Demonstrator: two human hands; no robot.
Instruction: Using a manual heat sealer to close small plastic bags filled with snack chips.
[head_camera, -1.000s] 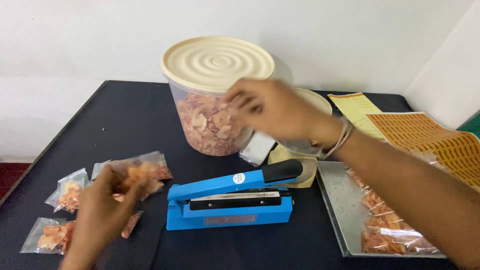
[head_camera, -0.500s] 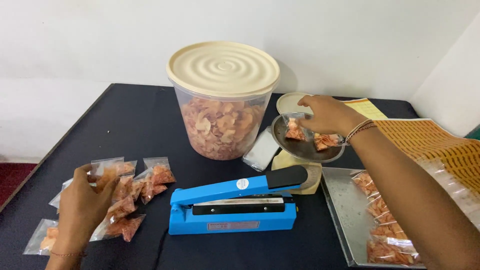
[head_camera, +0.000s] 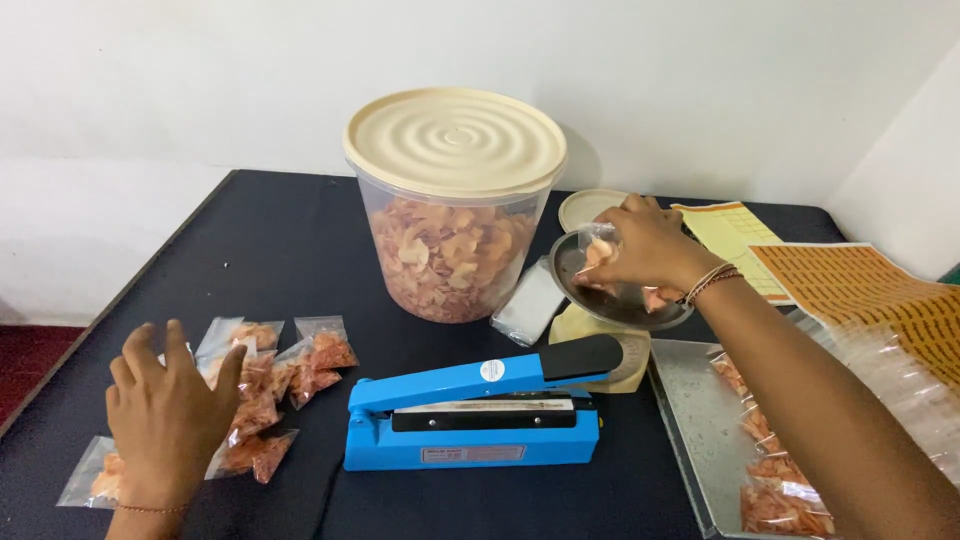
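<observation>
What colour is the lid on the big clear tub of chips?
The lid is cream, moulded with concentric rings, best seen in the head view.

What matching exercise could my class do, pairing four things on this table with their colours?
Things:
1. sealer
2. tub lid
3. tray
4. tablecloth

Colours:
a. cream
b. dark navy
c. bright blue
d. silver

Pairs: 1-c, 2-a, 3-d, 4-b
</observation>
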